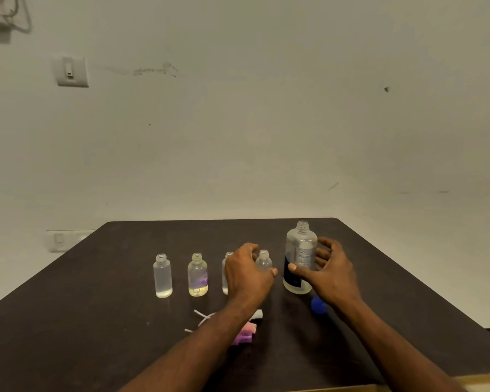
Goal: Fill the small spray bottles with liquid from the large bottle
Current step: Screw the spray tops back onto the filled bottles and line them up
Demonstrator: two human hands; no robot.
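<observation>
Several small clear spray bottles stand uncapped in a row on the dark table point(96, 292). The leftmost bottle point(162, 275) and the second bottle point(197, 275), with a purple label, stand free. My left hand point(248, 271) hides most of the third bottle point(226, 268) and curls around the fourth small bottle point(263, 260). The large clear bottle point(300, 257), uncapped and with a dark label, stands upright at the right. My right hand point(330, 271) wraps around it, thumb in front and fingers behind.
A blue cap point(318, 305) lies on the table just below the large bottle. White and pink spray heads point(249, 329) with thin dip tubes point(201, 316) lie near my left forearm. A wall stands right behind the table's far edge.
</observation>
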